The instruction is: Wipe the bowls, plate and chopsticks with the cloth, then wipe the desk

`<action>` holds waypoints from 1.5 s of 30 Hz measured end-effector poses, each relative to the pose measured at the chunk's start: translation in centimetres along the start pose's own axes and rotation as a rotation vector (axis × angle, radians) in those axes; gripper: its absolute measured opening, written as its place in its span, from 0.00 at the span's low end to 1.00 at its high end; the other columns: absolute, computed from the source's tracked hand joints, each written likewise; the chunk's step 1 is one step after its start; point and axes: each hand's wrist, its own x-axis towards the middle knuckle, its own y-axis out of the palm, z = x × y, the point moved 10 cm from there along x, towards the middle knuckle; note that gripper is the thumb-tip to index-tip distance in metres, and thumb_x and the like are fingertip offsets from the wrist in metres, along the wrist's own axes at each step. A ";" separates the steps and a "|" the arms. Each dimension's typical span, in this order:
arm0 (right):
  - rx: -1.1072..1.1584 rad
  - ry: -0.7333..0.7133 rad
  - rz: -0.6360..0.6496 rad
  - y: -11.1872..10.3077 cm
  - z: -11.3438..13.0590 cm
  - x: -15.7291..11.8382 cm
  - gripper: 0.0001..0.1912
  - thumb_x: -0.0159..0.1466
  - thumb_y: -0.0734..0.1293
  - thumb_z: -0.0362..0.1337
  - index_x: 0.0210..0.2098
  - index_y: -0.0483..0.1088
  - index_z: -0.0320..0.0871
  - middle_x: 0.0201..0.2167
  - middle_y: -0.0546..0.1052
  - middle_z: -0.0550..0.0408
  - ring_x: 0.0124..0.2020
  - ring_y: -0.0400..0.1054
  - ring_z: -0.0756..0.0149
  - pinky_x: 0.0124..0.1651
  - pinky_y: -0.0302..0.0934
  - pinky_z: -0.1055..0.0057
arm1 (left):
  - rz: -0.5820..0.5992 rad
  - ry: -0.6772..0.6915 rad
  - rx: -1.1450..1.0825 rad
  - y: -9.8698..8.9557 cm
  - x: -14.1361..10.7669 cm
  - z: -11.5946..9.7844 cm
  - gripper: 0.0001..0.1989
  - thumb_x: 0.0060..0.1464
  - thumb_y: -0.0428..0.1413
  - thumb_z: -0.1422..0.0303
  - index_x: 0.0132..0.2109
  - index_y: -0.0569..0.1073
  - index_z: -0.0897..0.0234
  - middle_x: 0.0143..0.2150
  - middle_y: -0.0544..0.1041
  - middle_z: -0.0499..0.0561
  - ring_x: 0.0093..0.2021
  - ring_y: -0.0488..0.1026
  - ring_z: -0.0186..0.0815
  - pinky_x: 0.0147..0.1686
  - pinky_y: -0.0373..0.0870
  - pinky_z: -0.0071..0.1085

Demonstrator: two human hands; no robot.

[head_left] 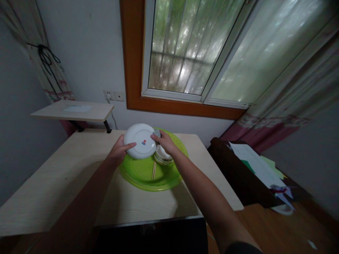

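A white plate [140,150], its underside with a small red and blue mark facing me, is held above a round green tray [140,180]. My left hand [119,150] grips the plate's left edge, thumb on the underside. At its right edge is my right hand [162,140], thumb against the plate, with a grey piece of something like cloth or sponge [157,133] at its fingers. White bowls [163,159], stacked, sit in the tray partly behind my right hand. Beside them lie wooden chopsticks [154,170].
The tray rests on a pale wooden table [71,173]. A small raised shelf [95,113] stands at the back left. Behind are a wall and window. Right of the table, papers [254,165] lie on a dark piece of furniture [230,173].
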 end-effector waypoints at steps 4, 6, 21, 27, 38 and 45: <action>0.006 -0.053 0.078 -0.1 0.9 -0.1 0.18 0.60 0.72 0.47 0.45 0.75 0.44 0.40 0.80 0.55 0.39 0.72 0.63 0.45 0.68 0.66 | 0.012 -0.007 0.065 0.1 0.1 0.2 0.34 0.39 0.72 0.64 0.51 0.68 0.66 0.47 0.78 0.55 0.47 0.77 0.46 0.45 0.73 0.38; -0.045 -0.086 0.094 -0.2 1.2 -0.2 0.18 0.60 0.72 0.46 0.47 0.75 0.44 0.42 0.81 0.55 0.41 0.73 0.62 0.48 0.68 0.64 | 0.018 -0.011 0.076 0.1 0.2 0.4 0.33 0.41 0.72 0.62 0.51 0.67 0.65 0.47 0.78 0.54 0.47 0.77 0.45 0.45 0.73 0.38; -0.739 -0.591 0.033 4.6 7.5 -3.4 0.29 0.71 0.59 0.39 0.70 0.58 0.40 0.72 0.58 0.42 0.74 0.49 0.56 0.75 0.44 0.50 | 0.017 0.083 0.170 -0.9 0.5 0.7 0.33 0.38 0.72 0.62 0.48 0.65 0.62 0.43 0.76 0.50 0.42 0.75 0.41 0.43 0.71 0.36; -0.810 -0.798 0.264 10.4 9.6 -5.8 0.29 0.71 0.60 0.37 0.71 0.57 0.42 0.73 0.56 0.47 0.76 0.42 0.58 0.76 0.43 0.52 | 0.048 0.162 0.190 -0.5 0.6 0.3 0.32 0.36 0.72 0.63 0.46 0.65 0.61 0.43 0.75 0.49 0.43 0.74 0.39 0.44 0.70 0.34; -0.439 -0.309 -0.026 0.8 3.1 -1.8 0.25 0.74 0.56 0.45 0.64 0.67 0.42 0.65 0.70 0.45 0.66 0.64 0.57 0.71 0.54 0.54 | 0.025 0.120 0.409 -0.8 0.3 0.5 0.32 0.41 0.70 0.58 0.50 0.66 0.61 0.45 0.75 0.50 0.46 0.74 0.45 0.44 0.71 0.38; -0.499 -0.344 -0.044 1.6 4.4 -1.8 0.26 0.73 0.57 0.44 0.67 0.65 0.42 0.68 0.67 0.45 0.69 0.60 0.57 0.72 0.50 0.54 | 0.003 0.109 0.371 -0.4 0.0 0.2 0.33 0.37 0.72 0.59 0.48 0.66 0.61 0.43 0.74 0.50 0.44 0.74 0.45 0.43 0.69 0.37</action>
